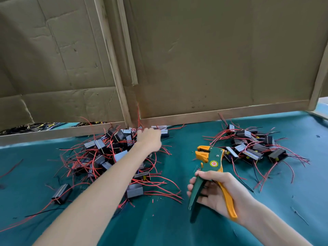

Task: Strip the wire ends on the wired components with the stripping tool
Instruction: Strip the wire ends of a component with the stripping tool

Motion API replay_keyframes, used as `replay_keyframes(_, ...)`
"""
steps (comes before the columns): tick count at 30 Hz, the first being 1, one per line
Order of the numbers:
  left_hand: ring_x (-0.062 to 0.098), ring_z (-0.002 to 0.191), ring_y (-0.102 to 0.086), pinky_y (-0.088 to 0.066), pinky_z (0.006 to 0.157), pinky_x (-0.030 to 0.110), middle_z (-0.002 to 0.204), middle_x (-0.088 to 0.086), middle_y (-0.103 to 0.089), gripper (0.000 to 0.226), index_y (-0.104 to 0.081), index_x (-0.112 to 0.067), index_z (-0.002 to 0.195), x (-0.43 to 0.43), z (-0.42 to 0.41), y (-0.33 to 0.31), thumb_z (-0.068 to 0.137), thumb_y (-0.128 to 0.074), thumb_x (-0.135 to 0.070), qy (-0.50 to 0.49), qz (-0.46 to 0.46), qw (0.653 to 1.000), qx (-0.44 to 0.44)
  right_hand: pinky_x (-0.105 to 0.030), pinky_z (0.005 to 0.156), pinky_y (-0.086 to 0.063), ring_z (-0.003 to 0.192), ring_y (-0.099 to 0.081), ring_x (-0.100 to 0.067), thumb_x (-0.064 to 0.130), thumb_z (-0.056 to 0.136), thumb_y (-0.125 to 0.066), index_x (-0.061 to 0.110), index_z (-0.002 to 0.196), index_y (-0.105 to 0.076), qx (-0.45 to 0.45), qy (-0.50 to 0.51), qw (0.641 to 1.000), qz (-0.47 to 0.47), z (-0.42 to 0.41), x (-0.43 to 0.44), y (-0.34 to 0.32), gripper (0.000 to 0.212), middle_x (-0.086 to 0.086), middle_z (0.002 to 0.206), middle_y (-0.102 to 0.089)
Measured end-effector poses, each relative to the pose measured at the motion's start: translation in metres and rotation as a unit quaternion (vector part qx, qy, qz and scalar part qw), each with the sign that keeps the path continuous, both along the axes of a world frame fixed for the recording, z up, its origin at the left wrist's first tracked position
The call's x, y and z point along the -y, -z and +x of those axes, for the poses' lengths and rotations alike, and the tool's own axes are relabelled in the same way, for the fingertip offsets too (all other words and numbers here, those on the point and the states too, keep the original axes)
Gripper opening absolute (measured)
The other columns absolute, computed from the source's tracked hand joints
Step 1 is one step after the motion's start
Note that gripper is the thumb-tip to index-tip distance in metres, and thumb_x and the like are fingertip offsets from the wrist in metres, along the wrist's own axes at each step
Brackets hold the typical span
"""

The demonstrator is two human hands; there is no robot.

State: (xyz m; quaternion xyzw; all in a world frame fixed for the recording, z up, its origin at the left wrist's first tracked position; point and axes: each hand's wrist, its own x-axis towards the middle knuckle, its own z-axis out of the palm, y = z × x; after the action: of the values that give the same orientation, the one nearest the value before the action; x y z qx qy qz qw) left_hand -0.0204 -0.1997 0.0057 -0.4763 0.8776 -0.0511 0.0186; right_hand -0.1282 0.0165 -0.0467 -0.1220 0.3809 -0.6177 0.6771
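Right hand [213, 190] curls round the wire stripper [211, 162], poised for stripping; left of the stripper, left hand [149, 139] reaches into the component pile [106, 153], fingers curled, hold unclear.

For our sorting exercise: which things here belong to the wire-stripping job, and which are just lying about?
Belonging to the job:
wire stripper, held in the right hand
left pile of wired components, where the left hand reaches
right pile of wired components

Just lying about:
cardboard partition
wooden frame
green table cover
wire tangle behind the partition
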Motion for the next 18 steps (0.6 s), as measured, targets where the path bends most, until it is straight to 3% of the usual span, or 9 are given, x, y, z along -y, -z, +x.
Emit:
replay_keyframes(2,0.029,0.124,-0.045,-0.031,0.102,0.043,0.13,0.009,-0.055,0.03,-0.056,-0.016,0.124,0.011,0.011,0.007,0.096,-0.044,-0.019,-0.013,0.006,0.999,0.034,-0.046,0.064,-0.058,0.066,-0.068,-0.038,0.002,0.057,-0.074,-0.002,0.067,-0.072,0.0,0.0,1.0,0.001,0.0,0.0,0.0,0.011,-0.023,0.075,-0.065)
replay_keyframes(7,0.027,0.117,-0.049,-0.034,0.103,0.042,0.121,0.007,-0.057,0.023,-0.061,-0.016,0.111,0.02,0.012,0.012,0.094,-0.051,-0.026,-0.028,-0.029,0.999,0.004,-0.046,0.061,-0.058,0.063,-0.068,-0.038,0.001,0.046,-0.079,-0.003,0.066,-0.071,-0.002,-0.002,1.0,0.003,0.001,-0.001,-0.003,0.022,-0.024,0.073,-0.065)
replay_keyframes(10,0.028,0.111,-0.055,-0.041,0.091,0.037,0.118,0.007,-0.056,0.026,-0.058,-0.013,0.111,0.02,0.006,0.01,0.088,-0.06,-0.025,-0.06,-0.042,0.997,-0.017,-0.046,0.062,-0.058,0.065,-0.068,-0.037,-0.003,0.056,-0.074,-0.003,0.069,-0.07,-0.008,-0.012,1.0,-0.005,0.001,-0.004,-0.005,0.013,-0.024,0.074,-0.064)
replay_keyframes(13,0.025,0.106,-0.059,-0.038,0.09,0.035,0.108,0.003,-0.063,0.01,-0.057,-0.018,0.094,0.017,0.0,0.004,0.085,-0.061,-0.019,-0.079,-0.061,0.995,0.007,-0.046,0.061,-0.059,0.065,-0.067,-0.037,-0.004,0.061,-0.07,-0.004,0.074,-0.066,-0.009,-0.013,1.0,-0.004,0.002,-0.005,-0.006,0.013,-0.024,0.075,-0.063)
replay_keyframes(16,0.028,0.108,-0.059,-0.039,0.081,0.035,0.111,0.006,-0.063,0.023,-0.06,-0.014,0.107,0.015,-0.007,0.006,0.084,-0.059,-0.011,-0.067,-0.068,0.995,0.011,-0.047,0.061,-0.059,0.064,-0.067,-0.037,0.001,0.063,-0.068,-0.004,0.072,-0.067,-0.009,-0.005,1.0,-0.002,0.004,-0.007,-0.009,0.011,-0.024,0.074,-0.064)
replay_keyframes(18,0.028,0.112,-0.058,-0.041,0.088,0.036,0.115,0.005,-0.061,0.03,-0.059,-0.014,0.114,0.015,-0.009,0.008,0.084,-0.059,-0.013,-0.077,-0.073,0.994,0.037,-0.047,0.06,-0.058,0.064,-0.067,-0.037,0.001,0.062,-0.068,-0.004,0.072,-0.066,-0.014,-0.003,1.0,0.0,0.004,-0.007,-0.009,0.011,-0.024,0.074,-0.064)
